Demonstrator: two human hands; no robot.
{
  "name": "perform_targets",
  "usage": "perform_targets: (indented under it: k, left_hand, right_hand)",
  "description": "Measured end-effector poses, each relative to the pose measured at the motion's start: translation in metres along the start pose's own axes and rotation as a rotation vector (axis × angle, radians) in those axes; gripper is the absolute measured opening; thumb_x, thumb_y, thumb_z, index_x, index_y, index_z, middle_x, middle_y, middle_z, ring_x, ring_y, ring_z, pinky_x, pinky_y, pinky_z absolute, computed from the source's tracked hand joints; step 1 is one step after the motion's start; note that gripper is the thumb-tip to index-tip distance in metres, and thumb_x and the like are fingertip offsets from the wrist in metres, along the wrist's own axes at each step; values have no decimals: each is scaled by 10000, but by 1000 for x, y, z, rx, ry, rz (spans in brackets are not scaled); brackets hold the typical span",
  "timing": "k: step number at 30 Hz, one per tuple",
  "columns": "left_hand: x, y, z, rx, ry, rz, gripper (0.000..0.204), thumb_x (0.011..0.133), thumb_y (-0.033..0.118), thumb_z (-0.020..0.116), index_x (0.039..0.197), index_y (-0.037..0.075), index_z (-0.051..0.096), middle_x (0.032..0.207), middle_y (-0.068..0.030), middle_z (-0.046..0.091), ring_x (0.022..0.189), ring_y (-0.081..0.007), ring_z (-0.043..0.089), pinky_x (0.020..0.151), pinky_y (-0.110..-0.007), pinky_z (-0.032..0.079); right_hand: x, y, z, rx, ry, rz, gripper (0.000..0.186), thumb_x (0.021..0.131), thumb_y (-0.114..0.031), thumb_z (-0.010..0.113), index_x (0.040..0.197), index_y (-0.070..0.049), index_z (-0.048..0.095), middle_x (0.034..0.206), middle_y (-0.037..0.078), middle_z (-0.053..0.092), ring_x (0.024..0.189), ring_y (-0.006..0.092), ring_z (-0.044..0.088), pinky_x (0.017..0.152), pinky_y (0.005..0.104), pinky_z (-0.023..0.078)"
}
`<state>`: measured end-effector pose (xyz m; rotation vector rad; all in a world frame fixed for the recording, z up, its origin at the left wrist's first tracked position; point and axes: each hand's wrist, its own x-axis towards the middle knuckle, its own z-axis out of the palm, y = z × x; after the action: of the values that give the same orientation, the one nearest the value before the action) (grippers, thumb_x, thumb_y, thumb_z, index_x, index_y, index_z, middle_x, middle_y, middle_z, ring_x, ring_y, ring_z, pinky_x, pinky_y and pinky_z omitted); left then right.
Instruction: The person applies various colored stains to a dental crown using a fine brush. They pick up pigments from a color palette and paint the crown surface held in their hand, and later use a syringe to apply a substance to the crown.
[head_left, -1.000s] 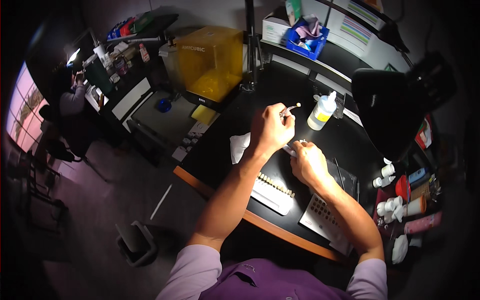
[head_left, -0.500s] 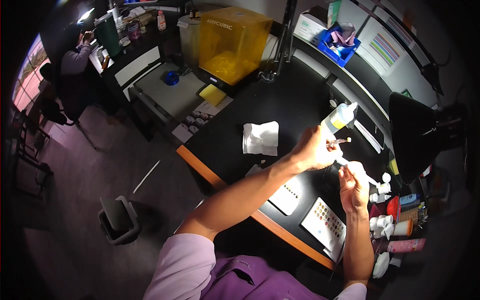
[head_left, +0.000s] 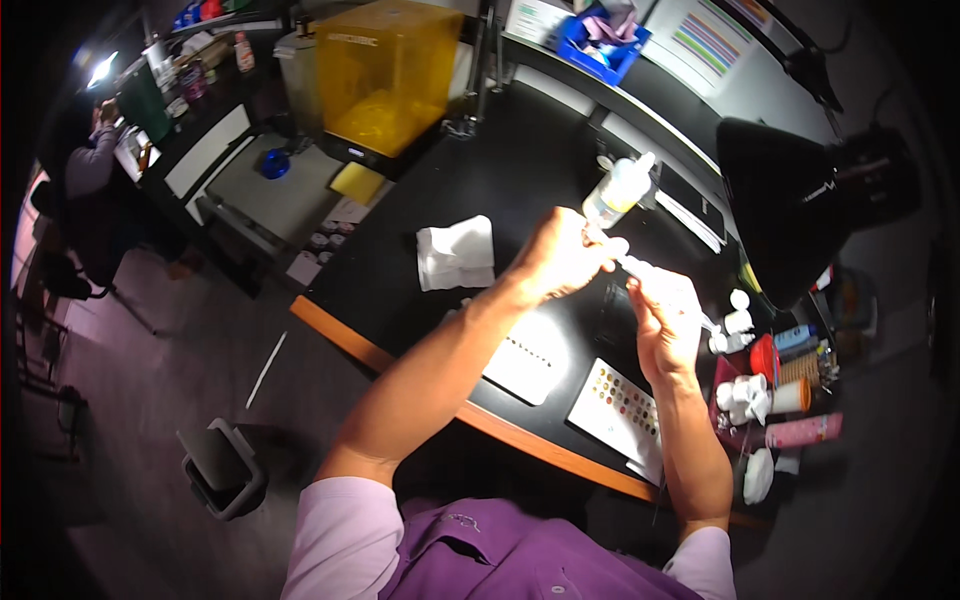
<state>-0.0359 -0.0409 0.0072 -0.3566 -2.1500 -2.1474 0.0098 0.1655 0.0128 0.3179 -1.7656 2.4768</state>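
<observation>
You have a small, pale, rounded piece point(head_left: 619, 246) at the fingertips of your left hand point(head_left: 563, 256), its detail lost in glare. A slender, whitish tool point(head_left: 633, 266) slants from your right hand point(head_left: 672, 316), its tip just beside the piece.

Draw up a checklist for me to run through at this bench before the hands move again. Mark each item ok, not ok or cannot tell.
1. Both hands in view: ok. The left hand and right hand are raised close together over the black table.
2. What each grip contains: cannot tell. Glare washes out the detail.
3. Nozzle bottle free of contact: cannot tell. It overlaps the left hand in this view.
4. White tray fully visible: not ok. The left forearm covers part of it.
5. White cloth away from the hands: ok. It lies to their left.
</observation>
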Motion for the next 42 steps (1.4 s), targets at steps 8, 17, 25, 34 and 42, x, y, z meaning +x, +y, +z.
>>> perform_targets:
  k: [8, 17, 25, 34, 42]
  left_hand:
    - [1, 20, -17, 519, 52, -140, 254, 885, 151, 859, 737, -4, 723, 726, -156, 750, 682, -262, 757, 707, -378, 582]
    - [3, -18, -13, 734, 139, -134, 234, 781, 114, 937, 800, -14, 743, 811, -207, 768, 816, -335, 794, 772, -424, 618]
    - [13, -23, 0, 597, 223, 13, 230, 726, 144, 928, 864, 25, 786, 828, -153, 787, 820, -305, 797, 788, -397, 621]
    - [15, -19, -17, 670, 159, -35, 204, 774, 115, 926, 923, 35, 812, 886, -154, 808, 857, -277, 808, 809, -378, 623]
    - [20, -18, -7, 648, 58, -149, 347, 794, 251, 960, 1051, 59, 828, 964, -159, 818, 912, -273, 801, 866, -391, 607]
  right_hand:
    - [11, -15, -33, -250, -51, 76, 171, 997, -28, 766, 1107, -5, 637, 1007, 90, 716, 927, 143, 720, 892, 312, 644]
    - [29, -32, -56, 115, -308, 305, 393, 1023, -63, 671, 1373, 106, 611, 1334, 217, 681, 1297, 331, 680, 1173, 411, 538]
    - [23, -31, -57, 295, -407, 332, 641, 1005, -272, 628, 1452, 176, 526, 1495, 321, 576, 1477, 473, 497, 1299, 513, 357]
    - [28, -26, -50, -91, -213, 501, 366, 957, 0, 740, 1316, 53, 690, 1219, 183, 756, 1166, 253, 738, 1033, 336, 582]
    - [14, -39, -38, -579, -182, 244, 361, 992, -33, 765, 1320, 47, 640, 1198, 148, 716, 1042, 208, 771, 887, 318, 641]
